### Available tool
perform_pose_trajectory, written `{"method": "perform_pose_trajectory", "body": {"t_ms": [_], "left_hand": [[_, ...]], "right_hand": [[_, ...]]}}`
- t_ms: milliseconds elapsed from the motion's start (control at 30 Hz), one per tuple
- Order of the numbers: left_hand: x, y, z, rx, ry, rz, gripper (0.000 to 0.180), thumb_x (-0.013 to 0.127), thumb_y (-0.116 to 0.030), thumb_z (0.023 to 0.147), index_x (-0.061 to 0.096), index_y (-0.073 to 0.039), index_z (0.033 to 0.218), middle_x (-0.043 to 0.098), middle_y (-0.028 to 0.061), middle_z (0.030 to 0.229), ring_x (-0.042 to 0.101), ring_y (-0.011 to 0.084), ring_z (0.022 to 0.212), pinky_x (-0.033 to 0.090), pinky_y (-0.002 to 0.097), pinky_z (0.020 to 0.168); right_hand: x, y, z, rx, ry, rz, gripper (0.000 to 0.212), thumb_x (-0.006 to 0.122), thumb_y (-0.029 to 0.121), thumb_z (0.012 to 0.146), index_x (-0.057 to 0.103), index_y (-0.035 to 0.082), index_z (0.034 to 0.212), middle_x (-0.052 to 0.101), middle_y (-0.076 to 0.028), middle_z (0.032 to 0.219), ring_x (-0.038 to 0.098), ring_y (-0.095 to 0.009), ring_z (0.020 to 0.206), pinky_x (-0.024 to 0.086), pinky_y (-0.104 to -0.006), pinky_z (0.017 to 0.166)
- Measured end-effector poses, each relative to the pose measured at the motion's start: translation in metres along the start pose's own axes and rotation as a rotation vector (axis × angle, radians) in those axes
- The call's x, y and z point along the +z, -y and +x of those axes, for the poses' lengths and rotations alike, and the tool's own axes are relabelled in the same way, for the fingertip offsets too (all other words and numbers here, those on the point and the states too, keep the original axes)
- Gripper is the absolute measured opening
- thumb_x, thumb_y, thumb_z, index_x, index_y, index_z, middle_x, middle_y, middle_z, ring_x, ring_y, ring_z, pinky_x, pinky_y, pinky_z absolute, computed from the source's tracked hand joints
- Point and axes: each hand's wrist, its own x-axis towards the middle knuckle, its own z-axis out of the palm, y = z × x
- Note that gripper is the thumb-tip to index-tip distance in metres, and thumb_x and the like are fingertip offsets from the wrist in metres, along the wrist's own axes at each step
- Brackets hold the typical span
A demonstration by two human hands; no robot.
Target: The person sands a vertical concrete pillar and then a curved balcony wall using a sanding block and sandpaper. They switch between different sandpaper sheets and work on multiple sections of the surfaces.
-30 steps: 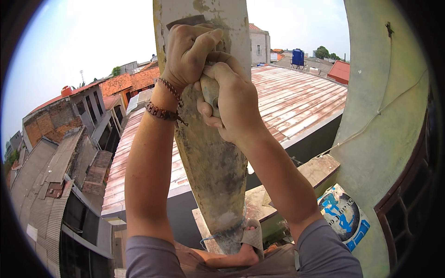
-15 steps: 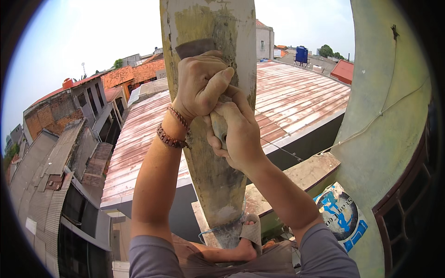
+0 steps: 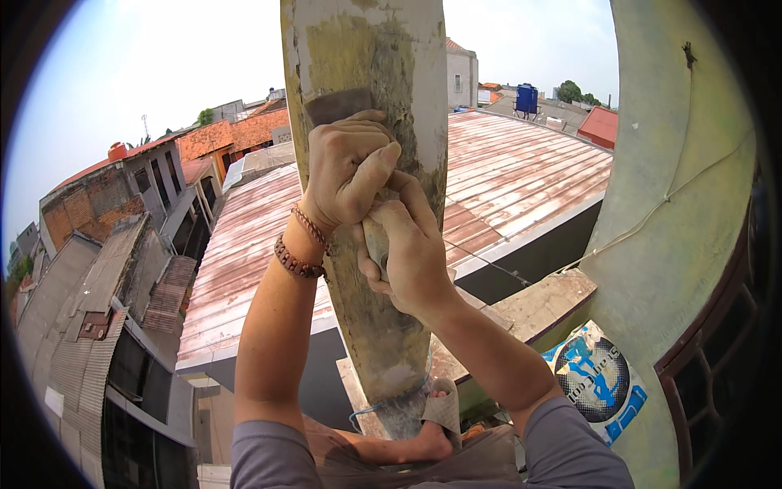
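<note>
In front of me rises a pillar (image 3: 399, 334) with patchy yellowish, grey and white old paint. A scraper (image 3: 339, 107) with a wide flat dark blade lies against its upper face. My left hand (image 3: 349, 173) is closed around the upper part of the scraper, just below the blade, with a braided bracelet and a beaded one at the wrist. Lower down, my right hand (image 3: 407, 253) wraps the handle, whose pale butt end shows beneath its fingers. The two hands touch each other, and most of the handle is hidden by them.
A ledge (image 3: 538, 308) runs behind the pillar's base, near my sandalled foot (image 3: 442, 411). A blue and white printed sack (image 3: 599, 383) is at the right by the greenish wall (image 3: 652, 269). Beyond lies a rusty corrugated roof (image 3: 521, 191), lower than me.
Both hands and the scraper have moved a short way down the pillar, the blade still against its face. The grip is the same.
</note>
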Motion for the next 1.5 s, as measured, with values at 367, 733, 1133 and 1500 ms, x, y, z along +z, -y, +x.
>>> {"method": "perform_pose_trajectory", "body": {"t_ms": [367, 733, 1133, 1500], "left_hand": [[-0.009, 0.002, 0.018, -0.024, 0.032, 0.044, 0.036, 0.056, -0.020, 0.079, 0.047, 0.002, 0.052, 0.044, 0.0135, 0.049, 0.040, 0.0325, 0.044, 0.053, 0.0412, 0.071], [-0.014, 0.005, 0.020, 0.015, 0.002, 0.069, 0.038, 0.058, -0.020, 0.080, 0.048, 0.002, 0.050, 0.043, 0.0133, 0.047, 0.041, 0.0319, 0.042, 0.055, 0.0416, 0.076], [-0.009, -0.001, 0.015, 0.022, -0.002, 0.042, 0.036, 0.057, -0.018, 0.080, 0.049, 0.001, 0.051, 0.046, 0.0127, 0.048, 0.042, 0.0321, 0.044, 0.053, 0.0395, 0.068], [-0.003, -0.002, 0.010, 0.014, -0.056, -0.016, 0.035, 0.057, -0.017, 0.079, 0.049, 0.003, 0.051, 0.043, 0.0129, 0.047, 0.041, 0.0302, 0.043, 0.053, 0.0407, 0.071]], "right_hand": [[0.013, 0.020, 0.007, 0.035, -0.021, 0.045, 0.029, 0.039, 0.017, 0.099, 0.046, 0.013, 0.127, 0.056, -0.007, 0.079, 0.046, -0.011, 0.040, 0.025, -0.0235, 0.029], [0.016, 0.024, 0.016, 0.042, 0.006, 0.035, 0.028, 0.040, 0.018, 0.098, 0.046, 0.013, 0.126, 0.056, -0.007, 0.079, 0.046, -0.011, 0.040, 0.026, -0.0237, 0.029], [0.010, 0.018, 0.005, 0.035, 0.005, 0.017, 0.032, 0.041, 0.019, 0.098, 0.047, 0.013, 0.130, 0.056, -0.007, 0.080, 0.047, -0.011, 0.042, 0.026, -0.0235, 0.030], [0.010, 0.013, 0.005, 0.031, -0.016, -0.014, 0.030, 0.042, 0.020, 0.098, 0.047, 0.010, 0.127, 0.056, -0.007, 0.079, 0.047, -0.012, 0.041, 0.025, -0.0235, 0.029]]}}
